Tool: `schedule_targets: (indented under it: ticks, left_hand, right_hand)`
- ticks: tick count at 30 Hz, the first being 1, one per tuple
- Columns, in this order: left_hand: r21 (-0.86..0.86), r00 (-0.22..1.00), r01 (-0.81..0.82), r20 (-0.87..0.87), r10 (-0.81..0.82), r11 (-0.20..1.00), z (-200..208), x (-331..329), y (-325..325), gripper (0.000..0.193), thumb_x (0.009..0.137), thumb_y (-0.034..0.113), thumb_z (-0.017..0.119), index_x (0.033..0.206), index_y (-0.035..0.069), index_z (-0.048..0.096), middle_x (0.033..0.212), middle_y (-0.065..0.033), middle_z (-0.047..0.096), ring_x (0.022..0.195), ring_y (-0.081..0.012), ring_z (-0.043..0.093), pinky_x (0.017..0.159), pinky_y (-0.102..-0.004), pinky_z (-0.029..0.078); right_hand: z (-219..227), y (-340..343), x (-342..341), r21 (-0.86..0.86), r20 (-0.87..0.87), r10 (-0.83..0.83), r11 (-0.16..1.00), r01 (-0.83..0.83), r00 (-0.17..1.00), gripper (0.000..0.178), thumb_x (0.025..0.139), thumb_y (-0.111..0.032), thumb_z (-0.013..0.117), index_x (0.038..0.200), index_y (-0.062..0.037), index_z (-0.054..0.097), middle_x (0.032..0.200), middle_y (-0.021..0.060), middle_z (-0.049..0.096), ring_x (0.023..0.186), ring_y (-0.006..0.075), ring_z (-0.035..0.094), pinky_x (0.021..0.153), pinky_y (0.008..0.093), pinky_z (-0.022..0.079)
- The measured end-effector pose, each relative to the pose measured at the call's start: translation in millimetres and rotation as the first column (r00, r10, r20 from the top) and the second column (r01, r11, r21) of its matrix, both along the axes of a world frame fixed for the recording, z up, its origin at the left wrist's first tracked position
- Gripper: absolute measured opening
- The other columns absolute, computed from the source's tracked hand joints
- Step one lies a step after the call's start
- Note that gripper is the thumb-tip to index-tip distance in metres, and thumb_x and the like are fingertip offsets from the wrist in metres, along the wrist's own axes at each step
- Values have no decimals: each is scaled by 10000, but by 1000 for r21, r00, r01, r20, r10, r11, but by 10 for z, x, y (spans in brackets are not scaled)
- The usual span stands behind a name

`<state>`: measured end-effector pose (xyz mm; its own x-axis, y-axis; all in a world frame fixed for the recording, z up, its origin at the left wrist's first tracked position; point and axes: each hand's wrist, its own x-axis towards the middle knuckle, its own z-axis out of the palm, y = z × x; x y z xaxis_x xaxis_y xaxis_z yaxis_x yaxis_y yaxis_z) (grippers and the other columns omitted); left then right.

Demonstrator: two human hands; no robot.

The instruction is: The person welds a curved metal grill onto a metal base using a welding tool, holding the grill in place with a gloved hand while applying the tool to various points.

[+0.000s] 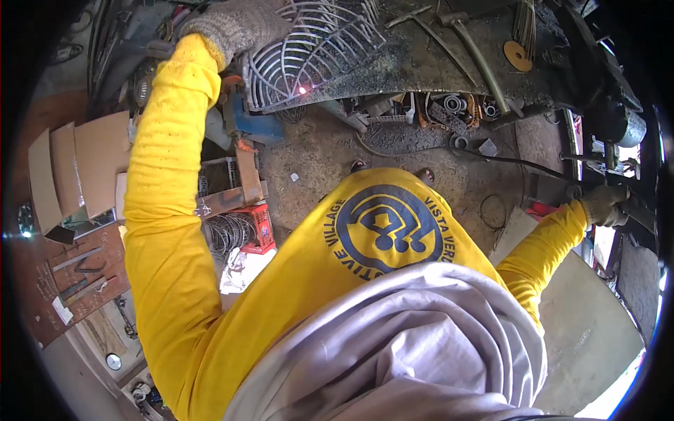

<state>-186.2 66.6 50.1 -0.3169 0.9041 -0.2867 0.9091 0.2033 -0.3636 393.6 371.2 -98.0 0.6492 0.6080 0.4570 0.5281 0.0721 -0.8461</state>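
My left hand (237,29), in a grey-brown knit glove, reaches to the far left and grips the edge of a metal grille (319,52) made of curved rods. A small pinkish-white bright spot shows at the grille's near edge. The grille lies on a dark, grimy metal workbench (428,67). Out at the far right, my right hand (605,205), gloved too, is closed beside a dark bar-like part. What its fingers hold is too dark to make out.
A hammer (481,63) and a tan disc (518,56) lie on the bench. Below it sit crates of metal parts (456,109). A dark cable (505,161) crosses the floor. Cardboard (98,165), a red crate (260,228) with coiled wire and a tool board (81,277) stand at left.
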Motion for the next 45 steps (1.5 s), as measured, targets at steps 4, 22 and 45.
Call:
schedule_targets:
  ticks: [4,22,45]
  left_hand:
    - [-209,940,-338,-37,338,917,150,588,630,531,908,424,582,1284,57,655,1208,-214,699,1119,-372,674,999,-433,513]
    - [309,472,-709,876,101,634,153,483,-437,428,984,364,650,1244,27,679,1068,-71,718,989,-198,678,925,-325,518]
    - [698,701,-639,701,-130,322,-1412,268,-769,404,959,396,654,1090,15,687,924,-236,707,869,-379,701,745,-437,530]
  right_hand:
    - [-277,-218,382,91,36,-61,994,58,997,712,904,-460,699,1236,137,499,1123,281,655,993,345,681,872,453,568]
    - [-237,-1359,328,146,-372,405,914,-379,835,438,976,-250,647,1293,36,545,1000,167,694,756,194,682,598,293,571]
    - [-75,-2549,-485,105,-543,729,551,-828,416,492,1035,-236,569,1459,-15,453,1081,61,636,900,155,607,839,359,534]
